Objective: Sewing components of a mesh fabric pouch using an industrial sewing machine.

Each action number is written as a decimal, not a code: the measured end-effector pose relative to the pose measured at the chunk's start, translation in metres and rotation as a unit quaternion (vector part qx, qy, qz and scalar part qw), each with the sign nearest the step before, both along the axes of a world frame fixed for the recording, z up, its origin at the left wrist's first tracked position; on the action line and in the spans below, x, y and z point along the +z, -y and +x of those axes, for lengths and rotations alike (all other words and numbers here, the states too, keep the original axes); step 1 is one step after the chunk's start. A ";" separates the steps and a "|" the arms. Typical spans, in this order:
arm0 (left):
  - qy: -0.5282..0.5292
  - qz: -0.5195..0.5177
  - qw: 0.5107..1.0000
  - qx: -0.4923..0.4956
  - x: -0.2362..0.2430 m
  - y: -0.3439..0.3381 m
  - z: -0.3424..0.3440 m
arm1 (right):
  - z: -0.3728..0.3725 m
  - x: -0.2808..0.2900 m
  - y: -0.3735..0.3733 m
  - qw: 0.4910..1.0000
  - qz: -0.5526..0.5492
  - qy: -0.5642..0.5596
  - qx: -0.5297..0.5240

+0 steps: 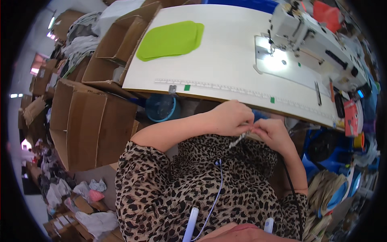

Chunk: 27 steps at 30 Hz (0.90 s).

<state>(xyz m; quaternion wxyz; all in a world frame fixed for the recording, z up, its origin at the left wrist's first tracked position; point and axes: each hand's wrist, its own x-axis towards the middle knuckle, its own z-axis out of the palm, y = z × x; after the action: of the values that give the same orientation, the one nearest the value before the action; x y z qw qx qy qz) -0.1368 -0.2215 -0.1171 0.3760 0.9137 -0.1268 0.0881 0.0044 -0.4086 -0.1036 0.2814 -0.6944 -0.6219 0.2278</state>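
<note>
1. The left hand (231,117) is closed at the fingertips, which pinch at the upper end of a narrow, mottled black-and-white strip (237,141); its lower end hangs over the leopard-print fabric top (201,177).
2. The right hand (275,133) meets it there, thumb and fingers drawn together on what looks like the same end.
3. This handling, in front of the white tabletop's (225,48) near edge, seems to be under way rather than finished, since both hands are engaged; whether the strip is being twisted, untangled or parted is too small to tell.
4. The flat, lime-green, round-cornered sheets (169,40) lie overlapping at the table's far left, untouched and well apart from the white sewing machine (326,44).
5. The machine's lamp is lit, but no green sheet sits beneath the needle; any sewing of these sheets appears not yet begun.
</note>
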 end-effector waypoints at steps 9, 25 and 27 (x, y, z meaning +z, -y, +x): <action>-0.028 0.141 0.833 0.534 -0.019 -0.222 -0.002 | 0.006 0.007 -0.005 0.999 -0.024 -0.006 -0.021; 0.013 0.072 0.976 0.205 -0.026 -0.133 0.047 | 0.013 0.000 0.007 0.993 -0.047 -0.103 -0.032; 0.016 0.105 0.978 0.178 -0.027 -0.084 0.047 | 0.012 0.000 0.006 0.994 -0.036 -0.106 -0.018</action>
<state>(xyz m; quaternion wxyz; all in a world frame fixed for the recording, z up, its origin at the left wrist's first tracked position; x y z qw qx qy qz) -0.0894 -0.1371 -0.1438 0.2537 0.9546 0.0235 0.1546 0.0165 -0.4151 -0.1035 0.3250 -0.6869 -0.5673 0.3174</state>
